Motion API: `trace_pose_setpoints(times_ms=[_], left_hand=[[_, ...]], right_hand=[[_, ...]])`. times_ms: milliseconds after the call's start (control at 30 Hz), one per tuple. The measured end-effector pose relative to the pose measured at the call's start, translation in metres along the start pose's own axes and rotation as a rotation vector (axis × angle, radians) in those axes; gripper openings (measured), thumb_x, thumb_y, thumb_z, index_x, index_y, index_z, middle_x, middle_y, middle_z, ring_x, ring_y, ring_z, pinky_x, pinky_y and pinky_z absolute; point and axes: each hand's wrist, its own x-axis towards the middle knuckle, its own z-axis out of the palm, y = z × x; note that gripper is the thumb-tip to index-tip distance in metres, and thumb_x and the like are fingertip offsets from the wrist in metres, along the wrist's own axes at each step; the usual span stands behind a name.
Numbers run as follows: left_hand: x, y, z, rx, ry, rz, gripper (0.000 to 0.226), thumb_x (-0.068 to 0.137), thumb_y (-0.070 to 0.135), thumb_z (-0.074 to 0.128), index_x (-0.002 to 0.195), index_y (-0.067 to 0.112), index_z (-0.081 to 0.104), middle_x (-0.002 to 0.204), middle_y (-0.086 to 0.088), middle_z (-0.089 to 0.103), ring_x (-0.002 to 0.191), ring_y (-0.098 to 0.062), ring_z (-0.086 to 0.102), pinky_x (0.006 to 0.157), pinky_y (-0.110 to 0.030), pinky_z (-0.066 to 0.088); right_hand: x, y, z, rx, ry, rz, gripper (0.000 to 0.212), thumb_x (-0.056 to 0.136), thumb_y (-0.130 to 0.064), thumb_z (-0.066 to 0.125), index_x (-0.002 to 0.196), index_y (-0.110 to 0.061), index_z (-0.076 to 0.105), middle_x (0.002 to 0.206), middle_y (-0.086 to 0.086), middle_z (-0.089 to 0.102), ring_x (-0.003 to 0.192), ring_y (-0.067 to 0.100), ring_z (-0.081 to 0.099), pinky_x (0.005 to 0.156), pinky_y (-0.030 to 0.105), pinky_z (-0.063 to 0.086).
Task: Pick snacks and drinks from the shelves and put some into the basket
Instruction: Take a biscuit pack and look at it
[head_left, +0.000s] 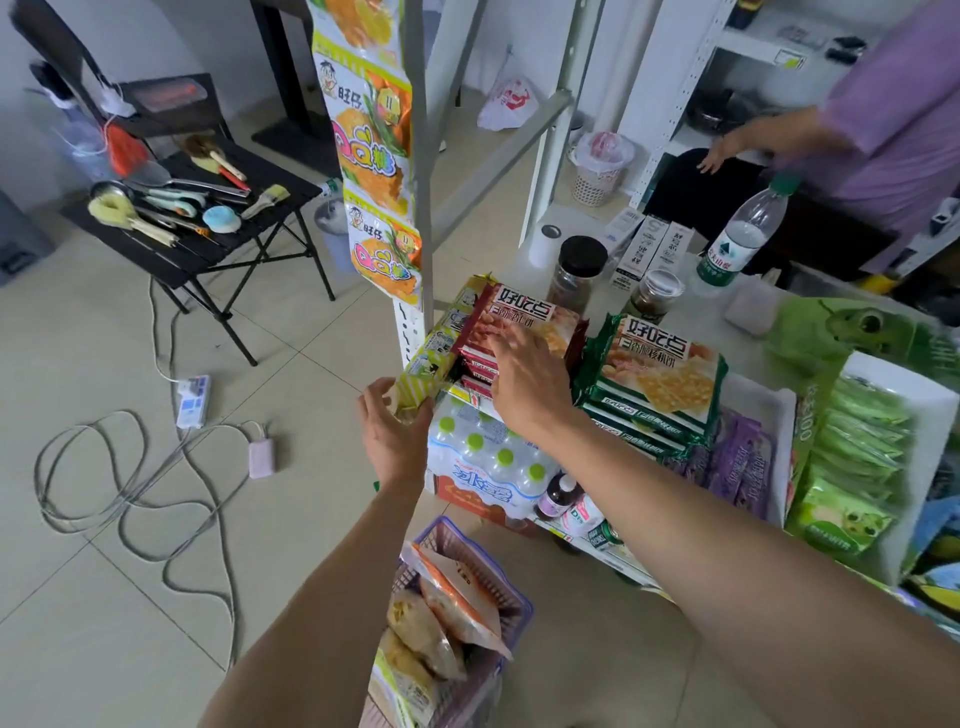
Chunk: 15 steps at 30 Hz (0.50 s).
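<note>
Gripping the end of a yellow-green snack pack (422, 375), the left hand (390, 435) draws it off the shelf — the right hand (524, 384), fingers spread just beside it, steadies the red biscuit stack (519, 325) (presumably against toppling); the basket (470, 582) waits below both.

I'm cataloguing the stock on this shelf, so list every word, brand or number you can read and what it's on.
"好吃点": red biscuit pack under the right hand.
"好吃点": green biscuit pack.
"旺仔" and "QQ糖": hanging candy strip.
"水" plus a blurred character: wrap of the bottled water case.
"100": white display box.
Water bottle label, white cartons, yellow-green pack held by the left hand: too blurred.
</note>
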Motion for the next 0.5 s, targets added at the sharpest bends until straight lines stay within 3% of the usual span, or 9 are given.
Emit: trace_pose_setpoints(times_ms=[67, 167, 267, 500], left_hand=[[0.002, -0.004, -0.001, -0.037, -0.086, -0.095, 0.061, 0.076, 0.024, 0.082, 0.127, 0.017, 0.050, 0.121, 0.003, 0.059, 0.102, -0.014, 0.057, 0.082, -0.030, 0.046], [0.013, 0.000, 0.002, -0.093, -0.240, -0.178, 0.058, 0.073, 0.019, 0.079, 0.125, 0.023, 0.054, 0.104, 0.003, 0.066, 0.088, -0.019, 0.065, 0.080, -0.036, 0.054], [0.019, 0.002, 0.003, -0.092, -0.219, -0.166, 0.050, 0.074, 0.011, 0.078, 0.121, 0.015, 0.061, 0.096, 0.000, 0.065, 0.093, -0.029, 0.064, 0.079, -0.038, 0.053], [-0.001, 0.005, -0.036, -0.259, -0.204, -0.132, 0.043, 0.077, 0.011, 0.081, 0.116, 0.001, 0.064, 0.093, -0.007, 0.066, 0.075, -0.009, 0.061, 0.068, -0.021, 0.051]], right_hand=[[0.000, -0.001, 0.001, -0.004, 0.000, 0.003, 0.055, 0.089, -0.012, 0.060, 0.141, -0.013, 0.043, 0.152, 0.013, 0.032, 0.139, 0.032, 0.033, 0.104, 0.050, 0.044], [0.001, -0.002, 0.001, 0.002, 0.011, 0.007, 0.053, 0.089, -0.010, 0.060, 0.140, -0.012, 0.044, 0.153, 0.013, 0.032, 0.140, 0.031, 0.032, 0.105, 0.050, 0.043], [0.001, -0.001, 0.000, 0.006, 0.016, 0.008, 0.052, 0.090, -0.010, 0.059, 0.140, -0.012, 0.044, 0.154, 0.012, 0.031, 0.141, 0.030, 0.031, 0.106, 0.049, 0.042], [0.000, -0.004, -0.001, 0.014, 0.000, 0.014, 0.051, 0.091, -0.009, 0.057, 0.141, -0.013, 0.043, 0.155, 0.011, 0.030, 0.142, 0.029, 0.029, 0.108, 0.050, 0.040]])
